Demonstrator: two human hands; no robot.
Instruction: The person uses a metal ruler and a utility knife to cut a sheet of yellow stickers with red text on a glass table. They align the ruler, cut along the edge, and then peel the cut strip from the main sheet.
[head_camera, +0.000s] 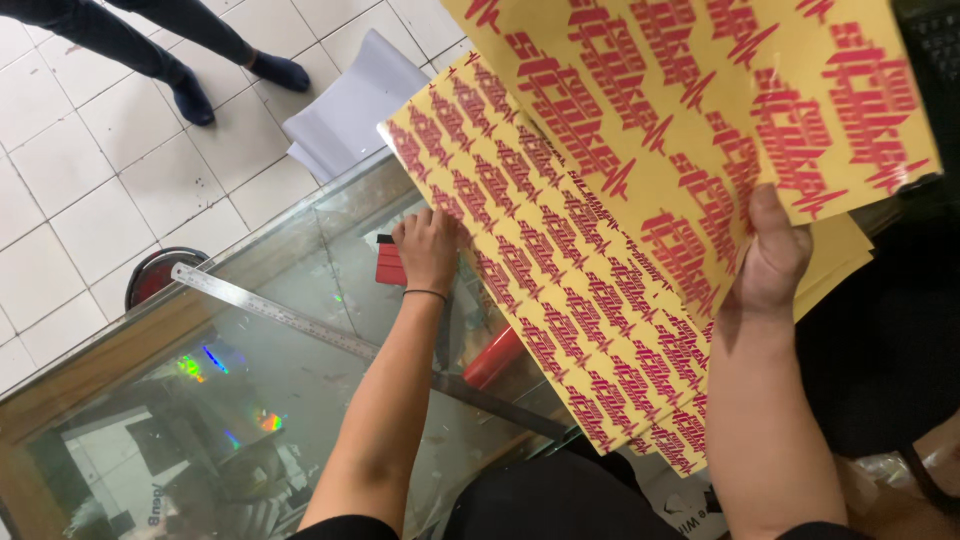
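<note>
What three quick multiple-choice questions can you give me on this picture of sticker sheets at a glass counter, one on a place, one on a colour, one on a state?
1. Where does the steel ruler lie?
A. On the glass counter
B. On the tiled floor
C. On top of the yellow sheets

2. What colour are the printed designs on the yellow sheets?
A. Blue
B. Red
C. Green

3. What is the right hand doing?
A. Resting flat on the counter
B. Hanging free of everything
C. Holding up a yellow sheet by its lower edge

Answers: 1 A, the ruler runs slantwise across the glass. 2 B, red shapes cover the yellow. 3 C, the thumb lies over the raised sheet's edge; the left hand presses the lower sheets.
</note>
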